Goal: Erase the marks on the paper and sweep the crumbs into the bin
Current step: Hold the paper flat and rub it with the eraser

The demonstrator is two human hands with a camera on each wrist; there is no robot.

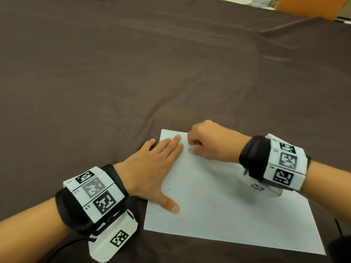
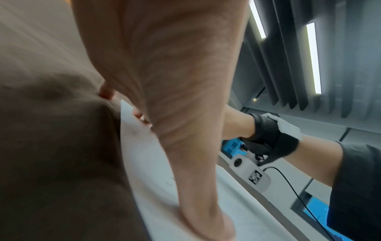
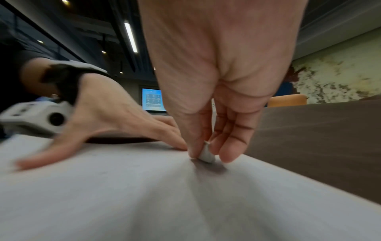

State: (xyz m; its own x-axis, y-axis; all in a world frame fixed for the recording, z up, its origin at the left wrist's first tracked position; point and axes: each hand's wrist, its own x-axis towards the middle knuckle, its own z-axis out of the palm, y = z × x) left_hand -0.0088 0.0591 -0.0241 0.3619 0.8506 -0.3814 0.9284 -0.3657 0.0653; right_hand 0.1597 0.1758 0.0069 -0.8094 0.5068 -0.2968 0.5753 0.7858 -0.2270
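1. The left hand (image 1: 152, 168) lies flat, fingers spread, pressing the paper's (image 1: 228, 215) left edge on the table (image 1: 133, 73).
2. The right hand (image 1: 212, 143) pinches a small white eraser (image 3: 206, 155) against the paper's far corner.

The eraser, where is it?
In the right wrist view the eraser is pinched by the right hand, pressed on the paper near its far edge, beside the left hand's fingertips.

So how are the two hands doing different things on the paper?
The left hand lies flat with straight, spread fingers, pressing the paper down. The right hand is curled, pinching a small white eraser against the paper near its far edge. Both touch the same sheet and wear wrist bands.
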